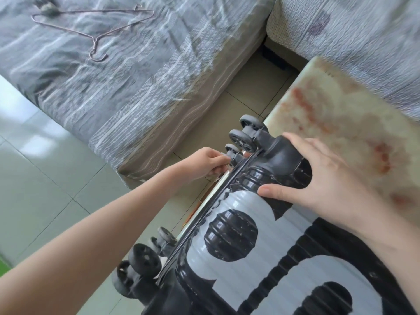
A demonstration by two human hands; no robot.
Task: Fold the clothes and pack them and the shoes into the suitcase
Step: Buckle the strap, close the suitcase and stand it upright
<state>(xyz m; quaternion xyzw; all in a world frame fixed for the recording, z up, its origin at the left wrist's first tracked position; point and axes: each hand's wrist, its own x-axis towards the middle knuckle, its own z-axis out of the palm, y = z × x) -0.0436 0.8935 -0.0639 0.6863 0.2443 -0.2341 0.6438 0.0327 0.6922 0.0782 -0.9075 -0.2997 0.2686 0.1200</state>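
The suitcase (238,253) lies on its side, closed, along the near edge of the surface (341,114). Its shell is ribbed, black with grey patches. Its wheeled end overhangs the surface edge towards the bed. The zip seam runs along that upper left edge.

Near wheels (144,261): a cluster of black castors at the near corner, hanging clear of the surface.

Right hand (318,178): lies flat on top of the shell at the far corner. The grip is fully open, fingers straight and spread, and nothing is held. The thumb rests on the line between a grey patch and the black. The fingertips reach the moulded black corner by the far wheels (241,137).

Left hand (209,163): reaches in from the left to the zip seam at the far corner, just under the castors there. The grip is closed to a pinch, fingers curled against the thumb on a small part of the suitcase at the seam. Whether that part is a zip pull or a wheel stalk cannot be told.

The surface is pale stone with reddish mottling, bare beyond the suitcase.

Floor (45,178): pale tiles, showing to the left and in the gap between surface and bed.

Bed (136,76): grey striped cover, creased. A wire hanger (95,28) lies flat on it, well apart from both hands. A small dark item touches the hanger's far left end, too blurred to identify.

A textured pale cover (352,30) lies beyond the surface at the far right.
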